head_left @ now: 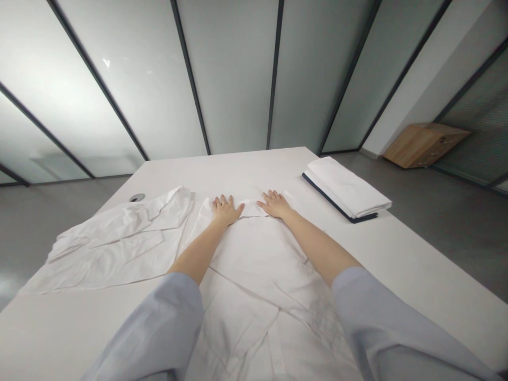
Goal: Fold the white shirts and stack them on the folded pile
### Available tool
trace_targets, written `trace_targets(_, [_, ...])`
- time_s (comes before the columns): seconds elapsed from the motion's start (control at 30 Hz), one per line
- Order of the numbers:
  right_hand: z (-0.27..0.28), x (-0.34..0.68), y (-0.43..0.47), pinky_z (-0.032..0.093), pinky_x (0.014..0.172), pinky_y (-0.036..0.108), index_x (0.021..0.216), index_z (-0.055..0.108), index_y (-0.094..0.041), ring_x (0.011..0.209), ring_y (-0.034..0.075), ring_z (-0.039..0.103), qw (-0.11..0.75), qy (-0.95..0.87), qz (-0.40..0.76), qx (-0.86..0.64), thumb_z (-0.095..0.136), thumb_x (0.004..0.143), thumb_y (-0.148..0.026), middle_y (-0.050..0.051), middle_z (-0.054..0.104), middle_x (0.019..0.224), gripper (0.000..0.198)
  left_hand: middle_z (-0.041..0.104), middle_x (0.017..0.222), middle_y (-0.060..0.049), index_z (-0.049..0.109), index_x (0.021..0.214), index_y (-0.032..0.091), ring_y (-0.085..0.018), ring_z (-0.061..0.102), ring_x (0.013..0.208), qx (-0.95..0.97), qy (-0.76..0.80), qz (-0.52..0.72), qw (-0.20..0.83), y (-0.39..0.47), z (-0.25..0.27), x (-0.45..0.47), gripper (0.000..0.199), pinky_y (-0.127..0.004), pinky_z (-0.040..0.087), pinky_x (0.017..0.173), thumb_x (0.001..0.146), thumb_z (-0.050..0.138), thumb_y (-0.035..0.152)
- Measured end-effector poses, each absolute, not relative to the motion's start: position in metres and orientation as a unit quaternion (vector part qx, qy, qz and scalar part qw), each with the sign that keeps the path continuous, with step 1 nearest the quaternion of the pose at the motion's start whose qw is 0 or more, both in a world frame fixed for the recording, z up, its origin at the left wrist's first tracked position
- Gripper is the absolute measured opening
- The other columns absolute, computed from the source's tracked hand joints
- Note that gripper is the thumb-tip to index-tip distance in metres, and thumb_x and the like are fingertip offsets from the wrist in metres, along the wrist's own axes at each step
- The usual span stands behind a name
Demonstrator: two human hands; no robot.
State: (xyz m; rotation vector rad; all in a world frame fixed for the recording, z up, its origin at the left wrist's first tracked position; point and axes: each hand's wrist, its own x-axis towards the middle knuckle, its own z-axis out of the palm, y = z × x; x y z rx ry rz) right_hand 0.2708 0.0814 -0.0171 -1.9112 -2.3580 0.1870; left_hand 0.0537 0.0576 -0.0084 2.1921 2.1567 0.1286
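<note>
A white buttoned garment, like a shirt or lab coat (257,254), lies spread lengthwise on the table in front of me. My left hand (226,210) rests flat on its far end, left of the middle, fingers spread. At the same far end, on the right, my right hand (273,203) lies palm down with its fingers apart. A strip of the cloth shows between the two hands. Creases run across the nearer part, where a button placket (274,344) is visible. Both forearms reach over the garment and hide parts of its sides.
A second white garment (127,243) lies crumpled on the left of the white table (397,275). Folded white cloth (347,185) sits on a dark folded piece (363,218) near the right edge. A round grommet (137,197) is at the left edge. A wooden cabinet (416,144) stands beyond.
</note>
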Motion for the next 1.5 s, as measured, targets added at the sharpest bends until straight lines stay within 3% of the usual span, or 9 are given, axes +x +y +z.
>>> trace_targets(0.2, [-0.019, 0.271, 0.084, 0.014, 0.115, 0.049, 0.151, 0.031, -0.020, 0.145, 0.032, 0.019, 0.044, -0.775, 0.076, -0.626, 0.025, 0.090, -0.071, 0.017, 0.023, 0.158, 0.079, 0.027, 0.156, -0.020, 0.030, 0.150, 0.013, -0.041, 0.017, 0.144, 0.720, 0.691, 0.053, 0.033, 0.056, -0.006, 0.053, 0.092, -0.053, 0.017, 0.113, 0.083, 0.029, 0.076])
trace_targets(0.37, [-0.017, 0.271, 0.081, 0.015, 0.115, 0.048, 0.150, 0.032, -0.020, 0.145, 0.031, 0.020, 0.046, -0.777, 0.065, -0.624, 0.027, 0.091, -0.070, 0.016, 0.024, 0.158, 0.077, 0.036, 0.152, -0.015, 0.037, 0.145, 0.015, -0.031, 0.030, 0.140, 0.764, 0.639, 0.092, -0.023, 0.045, -0.001, 0.053, 0.071, -0.043, 0.018, 0.116, 0.089, 0.038, 0.060])
trace_targets(0.47, [-0.014, 0.270, 0.080, 0.016, 0.114, 0.047, 0.150, 0.033, -0.017, 0.145, 0.032, 0.019, 0.043, -0.776, 0.066, -0.626, 0.028, 0.091, -0.069, 0.018, 0.024, 0.157, 0.078, 0.035, 0.153, -0.014, 0.037, 0.145, 0.016, -0.030, 0.031, 0.140, 0.774, 0.626, 0.088, -0.027, 0.033, 0.001, 0.054, 0.064, -0.042, 0.022, 0.114, 0.091, 0.039, 0.052])
trace_targets(0.67, [-0.014, 0.268, 0.076, 0.019, 0.113, 0.046, 0.147, 0.038, -0.015, 0.143, 0.032, 0.025, 0.064, -0.779, 0.049, -0.622, 0.034, 0.092, -0.064, 0.019, 0.030, 0.155, 0.073, 0.020, 0.160, -0.014, 0.030, 0.149, 0.020, -0.034, 0.014, 0.147, 0.774, 0.632, 0.022, 0.025, -0.001, -0.003, 0.059, 0.073, -0.052, 0.020, 0.114, 0.091, 0.032, 0.063])
trace_targets(0.9, [-0.004, 0.271, 0.066, 0.026, 0.110, 0.042, 0.136, 0.050, -0.013, 0.134, 0.029, 0.038, 0.154, -0.768, -0.029, -0.621, 0.041, 0.095, -0.043, 0.016, 0.050, 0.141, 0.052, 0.014, 0.161, -0.015, 0.025, 0.152, 0.020, -0.038, 0.013, 0.146, 0.768, 0.639, -0.003, 0.043, -0.003, -0.010, 0.064, 0.078, -0.061, 0.014, 0.112, 0.090, 0.024, 0.067])
trace_targets(1.07, [0.008, 0.288, 0.054, 0.031, 0.107, 0.039, 0.133, 0.052, -0.014, 0.129, 0.027, 0.043, 0.164, -0.779, -0.029, -0.605, 0.046, 0.093, -0.038, 0.014, 0.052, 0.139, 0.047, 0.014, 0.160, -0.016, 0.024, 0.152, 0.018, -0.038, 0.013, 0.146, 0.767, 0.640, 0.003, 0.048, 0.020, -0.008, 0.061, 0.079, -0.062, 0.014, 0.112, 0.090, 0.024, 0.067])
trace_targets(1.2, [0.008, 0.289, 0.032, 0.033, 0.105, 0.039, 0.128, 0.057, -0.018, 0.127, 0.028, 0.046, 0.120, -0.799, -0.003, -0.589, 0.047, 0.093, -0.044, 0.014, 0.052, 0.139, 0.045, 0.020, 0.159, -0.017, 0.030, 0.149, 0.018, -0.036, 0.018, 0.145, 0.773, 0.632, 0.019, 0.041, 0.043, -0.005, 0.055, 0.076, -0.059, 0.017, 0.113, 0.090, 0.030, 0.065])
trace_targets(1.3, [0.002, 0.279, 0.014, 0.032, 0.106, 0.043, 0.136, 0.051, -0.019, 0.131, 0.031, 0.043, 0.088, -0.792, 0.025, -0.604, 0.039, 0.093, -0.056, 0.016, 0.047, 0.143, 0.057, 0.033, 0.153, -0.016, 0.043, 0.140, 0.017, -0.032, 0.031, 0.140, 0.784, 0.618, 0.057, 0.016, 0.058, -0.002, 0.052, 0.067, -0.048, 0.025, 0.112, 0.089, 0.038, 0.060])
trace_targets(1.5, [-0.011, 0.263, 0.005, 0.016, 0.113, 0.053, 0.149, 0.034, -0.020, 0.144, 0.037, 0.020, 0.032, -0.767, 0.047, -0.640, 0.029, 0.090, -0.070, 0.016, 0.025, 0.157, 0.077, 0.055, 0.127, -0.015, 0.057, 0.120, 0.017, -0.029, 0.047, 0.121, 0.783, 0.613, 0.094, -0.043, 0.060, 0.007, 0.054, 0.044, -0.041, 0.039, 0.101, 0.089, 0.045, 0.047])
